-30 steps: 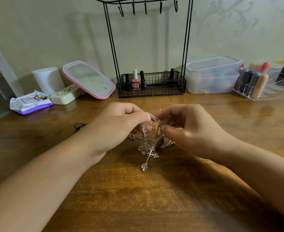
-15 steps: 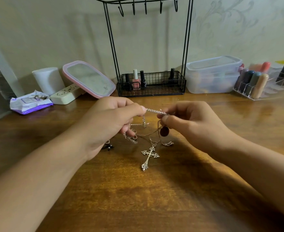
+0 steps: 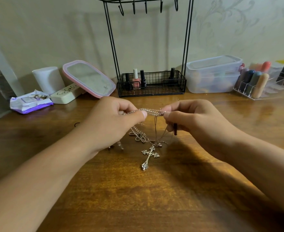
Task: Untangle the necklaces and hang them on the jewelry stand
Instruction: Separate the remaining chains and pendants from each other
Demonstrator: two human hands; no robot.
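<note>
Two hands pinch the tangled necklaces (image 3: 153, 112) above the desk (image 3: 138, 198): left hand (image 3: 111, 124) and right hand (image 3: 198, 124) each have fingers closed on a taut chain span. Loose strands hang down; the cross pendant (image 3: 149, 156) lies on the desk. The jewelry stand (image 3: 151, 81) stands at the far edge.

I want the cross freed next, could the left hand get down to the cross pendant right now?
Probably not yet: the left hand is pinching the chains, though the cross pendant lies uncovered on the table below.
</note>
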